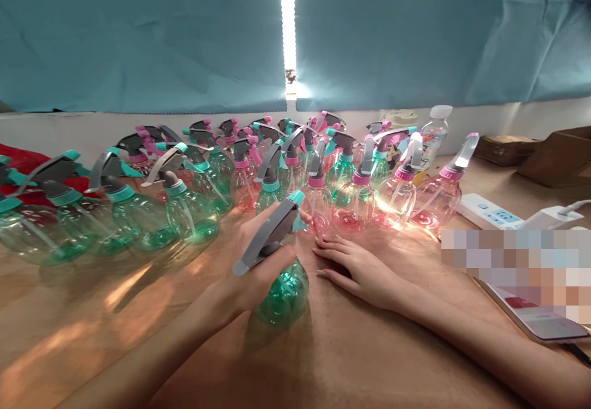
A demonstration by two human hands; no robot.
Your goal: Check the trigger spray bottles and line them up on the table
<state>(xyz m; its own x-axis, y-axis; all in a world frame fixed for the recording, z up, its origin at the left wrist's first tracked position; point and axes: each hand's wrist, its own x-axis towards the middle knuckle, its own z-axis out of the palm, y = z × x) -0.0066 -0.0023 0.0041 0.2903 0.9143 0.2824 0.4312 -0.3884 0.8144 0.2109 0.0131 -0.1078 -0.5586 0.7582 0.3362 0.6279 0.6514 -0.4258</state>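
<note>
My left hand (pixel 258 261) is wrapped around the neck of a green spray bottle (pixel 284 295), just under its grey and teal trigger head. The bottle stands near the middle of the wooden table. To its right, my right hand (pixel 351 267) lies low on the tabletop with its fingers stretched out, holding nothing. Its fingertips point toward the held bottle but stay apart from it. Right behind my hands stand pink spray bottles, among them one (pixel 353 209) with a pink collar. A row of green spray bottles (pixel 143 221) reaches off to the left.
More green and pink spray bottles crowd the back. A clear bottle with a white cap (pixel 436 129) stands behind them. On the right are a power strip (pixel 492 212), a white plug (pixel 549 221), a phone (pixel 530 316) and a cardboard box (pixel 558 156). Red material (pixel 23 162) lies at far left.
</note>
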